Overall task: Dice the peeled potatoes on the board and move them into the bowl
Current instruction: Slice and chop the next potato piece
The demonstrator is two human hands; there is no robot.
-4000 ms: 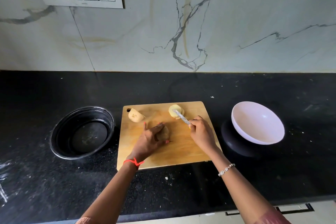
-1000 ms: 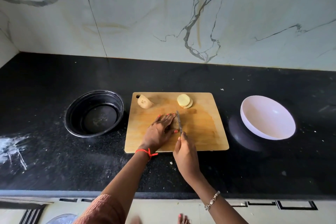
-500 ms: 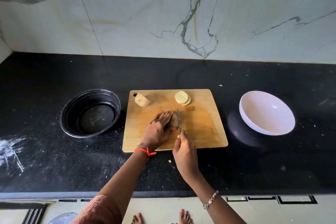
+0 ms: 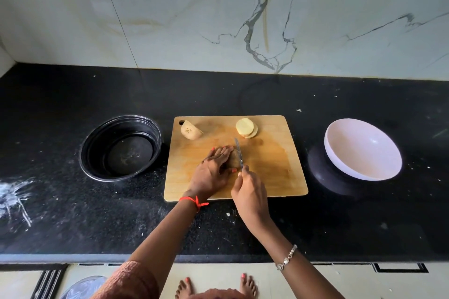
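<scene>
Head view: your left hand (image 4: 213, 167) arches its fingers over the potato piece (image 4: 233, 160) mid-board, thumb braced at its near end. Your right hand (image 4: 250, 192) grips the knife (image 4: 239, 153) by the handle, blade along the piece's right side. A potato half (image 4: 190, 130) lies at the cutting board's (image 4: 267, 177) far-left corner, stacked slices (image 4: 246, 128) at its far edge. The white bowl (image 4: 362, 150) sits on the counter (image 4: 243, 94) off the board's right edge. Judgement: peeled potato is light and firm but slippery; hold it flat face down, fingertips tucked clear of the blade.
</scene>
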